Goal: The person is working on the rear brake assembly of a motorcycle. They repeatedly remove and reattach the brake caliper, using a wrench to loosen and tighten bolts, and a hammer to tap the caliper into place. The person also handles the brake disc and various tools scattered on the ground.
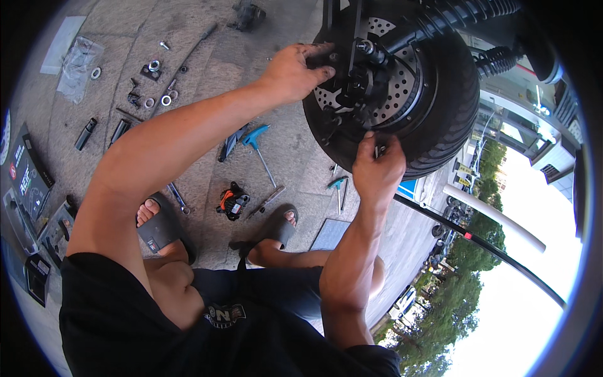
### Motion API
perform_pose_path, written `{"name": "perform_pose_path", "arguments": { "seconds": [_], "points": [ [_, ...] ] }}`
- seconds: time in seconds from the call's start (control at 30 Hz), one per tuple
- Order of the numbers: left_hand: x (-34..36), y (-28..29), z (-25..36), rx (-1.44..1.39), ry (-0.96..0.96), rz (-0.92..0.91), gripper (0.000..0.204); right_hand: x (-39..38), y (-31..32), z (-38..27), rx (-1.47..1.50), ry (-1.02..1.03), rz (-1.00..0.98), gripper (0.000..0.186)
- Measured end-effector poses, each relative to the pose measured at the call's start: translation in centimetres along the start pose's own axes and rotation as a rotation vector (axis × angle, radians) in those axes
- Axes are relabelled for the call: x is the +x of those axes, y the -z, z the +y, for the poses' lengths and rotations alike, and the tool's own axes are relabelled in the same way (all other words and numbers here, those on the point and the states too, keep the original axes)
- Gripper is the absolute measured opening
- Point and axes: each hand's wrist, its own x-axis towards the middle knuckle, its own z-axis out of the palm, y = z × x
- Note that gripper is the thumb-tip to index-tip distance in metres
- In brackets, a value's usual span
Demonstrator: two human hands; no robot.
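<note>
A wheel with a black treaded tyre (pixel 461 94) and a drilled silver brake disc (pixel 399 94) is in front of me at the upper right. My left hand (pixel 295 74) is closed around a dark metal bracket (pixel 339 60) beside the hub, thumb below and fingers above. Lower down, near the tyre's sidewall, my right hand (pixel 380 168) pinches a small shiny metal piece (pixel 379 151); its exact kind is mostly hidden by the fingers. Black linkage parts (pixel 358 88) sit between the two hands. A coil-spring shock absorber (pixel 461 19) reaches the hub from the upper right.
On the paved ground lie a blue T-handle hex key (pixel 256 135), a smaller one (pixel 338 183), an orange-and-black brake caliper (pixel 233 201), a long-handled wrench (pixel 204 38), several washers and sockets, a plastic bag (pixel 80 69) and a black box (pixel 28 169). A dark pole (pixel 468 236) extends at right.
</note>
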Motion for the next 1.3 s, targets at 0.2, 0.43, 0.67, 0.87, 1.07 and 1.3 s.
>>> {"name": "perform_pose_path", "arguments": {
  "seconds": [0.2,0.43,0.67,0.87,1.07,1.3],
  "points": [
    [-0.1,-0.4,-0.5,-0.212,0.106,-0.024,0.045,-7.8,-7.2,5.0,0.088,-0.24,-0.384,0.026],
    [-0.7,-0.9,-0.4,-0.089,0.094,0.065,0.051,-18.0,-23.0,10.5,0.373,-0.548,-0.751,0.028],
    [-1.0,-2.0,1.7,-0.075,0.032,0.173,0.042,-15.2,-15.9,5.9,-0.092,0.013,-0.818,0.042],
    [-0.7,-2.1,3.8,-0.067,0.198,0.213,0.044,-3.2,4.2,-3.7,0.448,0.044,-0.903,0.036],
    [-0.6,-3.6,4.6,-0.258,0.304,0.386,0.038,10.9,11.6,-0.3,0.06,0.021,0.158,0.07],
    [-2.0,-5.4,4.4,-0.102,0.337,0.441,0.041,17.5,10.8,8.2,0.934,-0.452,-0.52,0.073]
  ]
}}
